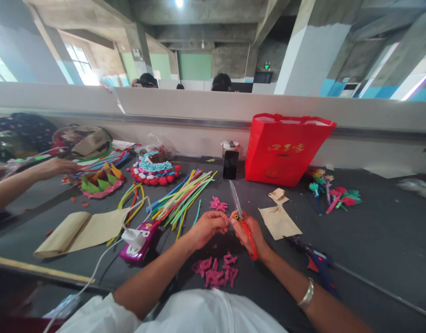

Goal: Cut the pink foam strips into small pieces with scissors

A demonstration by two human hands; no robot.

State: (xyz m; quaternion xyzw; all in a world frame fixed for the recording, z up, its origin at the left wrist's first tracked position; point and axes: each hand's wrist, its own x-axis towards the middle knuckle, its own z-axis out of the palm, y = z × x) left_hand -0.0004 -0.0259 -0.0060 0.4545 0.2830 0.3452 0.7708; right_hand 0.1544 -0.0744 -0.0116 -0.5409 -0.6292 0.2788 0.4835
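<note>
My left hand (pixel 208 228) is closed in a pinch above the middle of the dark table. A small pink piece (pixel 230 221) shows at its fingertips, where they meet the fingers of my right hand (pixel 257 236). My right hand is wrapped around a pair of scissors (pixel 247 235) with orange-red handles, the blades pointing up and away from me. Close to my body lies a pile of short pink fuzzy pieces (pixel 215 274). Beyond my hands sits a smaller cluster of pink pieces (pixel 219 204). How far the scissor blades are parted is hard to see.
Coloured pipe cleaners (pixel 185 196) lie left of centre, near a purple power strip (pixel 139 245) and a brown paper roll (pixel 77 233). A phone (pixel 230 164) and red bag (pixel 285 150) stand behind. At right is a glue gun (pixel 320 263). Another person's hand (pixel 56 167) reaches in from the left.
</note>
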